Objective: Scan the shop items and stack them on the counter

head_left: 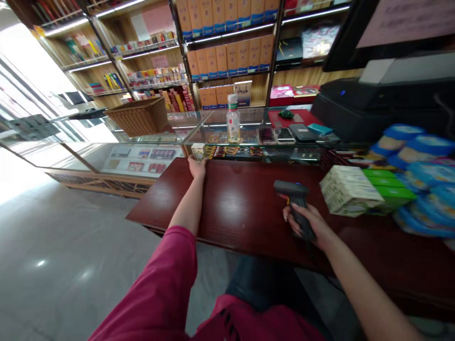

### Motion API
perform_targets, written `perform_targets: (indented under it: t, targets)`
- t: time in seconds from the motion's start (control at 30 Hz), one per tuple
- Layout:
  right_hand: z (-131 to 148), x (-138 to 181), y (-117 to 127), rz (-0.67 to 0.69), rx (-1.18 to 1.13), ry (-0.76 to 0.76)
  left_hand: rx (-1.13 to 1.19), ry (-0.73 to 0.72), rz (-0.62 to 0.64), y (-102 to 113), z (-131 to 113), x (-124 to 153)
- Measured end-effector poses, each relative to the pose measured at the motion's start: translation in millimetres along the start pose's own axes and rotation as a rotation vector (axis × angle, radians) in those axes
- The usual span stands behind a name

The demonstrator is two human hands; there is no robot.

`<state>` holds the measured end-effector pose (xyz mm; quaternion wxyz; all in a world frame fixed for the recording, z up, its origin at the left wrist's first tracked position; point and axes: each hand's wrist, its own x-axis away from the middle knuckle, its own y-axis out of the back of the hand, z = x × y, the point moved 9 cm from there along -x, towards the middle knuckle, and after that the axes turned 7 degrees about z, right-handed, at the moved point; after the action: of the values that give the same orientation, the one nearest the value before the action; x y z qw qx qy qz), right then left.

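My left hand (197, 166) reaches to the far left part of the dark red wooden counter (227, 208), its fingers closed round a small pale box (198, 151) with green print. In my right hand (309, 221) is a black barcode scanner (297, 201), gripped by its handle and held above the counter, its head toward the left. A stack of similar pale boxes (348, 189) stands right of the scanner, with green boxes (387, 187) against it. The underside of the box in my left hand is hidden by the fingers.
A bottle (233, 118) stands on the glass display case (206, 124) behind the counter, with a phone (285, 136) to its right. Blue-lidded tubs (432, 189) crowd the right side. A wicker basket (140, 116) sits back left; stocked shelves line the wall.
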<state>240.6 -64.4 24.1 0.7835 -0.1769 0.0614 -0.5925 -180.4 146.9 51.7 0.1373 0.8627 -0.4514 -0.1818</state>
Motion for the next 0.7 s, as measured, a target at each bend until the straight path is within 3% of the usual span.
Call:
perform_targets:
  t: [0.1,0.2,0.3,0.43,0.5,0.6,0.7]
  targets:
    - [9,12,3,0.009,-0.048,0.119,0.026,-0.153,-0.009,3,-15,24]
    - [20,35,11,-0.033,-0.086,0.24,0.036,-0.352,0.073,-17,-40,65]
    - [25,63,23,-0.126,-0.069,0.319,0.048,-0.635,0.271,-61,-91,133]
    - [22,100,46,-0.282,-0.107,0.391,0.111,-0.999,0.618,-133,-173,253]
    - [20,117,60,-0.36,-0.127,0.432,0.117,-1.156,0.732,-165,-208,310]
    - [21,139,77,-0.441,-0.158,0.484,-0.002,-1.327,0.814,-207,-240,375]
    - [24,158,88,-0.5,-0.17,0.512,-0.135,-1.381,0.832,-237,-251,404]
